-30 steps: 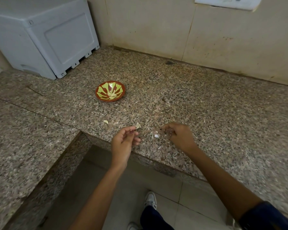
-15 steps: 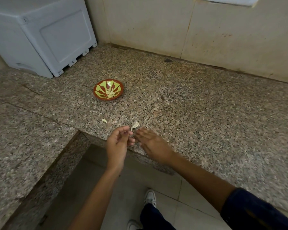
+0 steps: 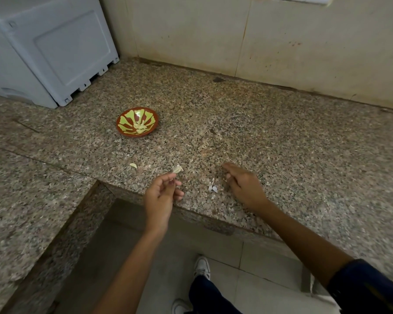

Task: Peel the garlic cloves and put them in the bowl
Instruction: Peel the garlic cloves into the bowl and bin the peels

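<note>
Left hand: the left hand (image 3: 161, 196) is held palm-up at the counter's front edge, fingers curled, and a partly peeled garlic clove (image 3: 178, 169) is pinched at the fingertips (image 3: 171, 176).
Right hand: the right hand (image 3: 243, 185) is seen over the granite counter (image 3: 281, 155), blurred, with the forefinger stretched forward and the other fingers loosely bent; nothing is seen held in it.
Peel scraps: white garlic skins (image 3: 212, 186) are scattered on the counter between the two hands.
Loose piece: a pale garlic piece (image 3: 133, 165) is lying on the counter left of the pinched clove.
Bowl: a red bowl (image 3: 137, 121) with a green pattern is placed farther back, well apart from both hands; peeled cloves (image 3: 140, 126) are seen inside.
Background: a grey plastic box (image 3: 48, 48) is set in the far left corner.
</note>
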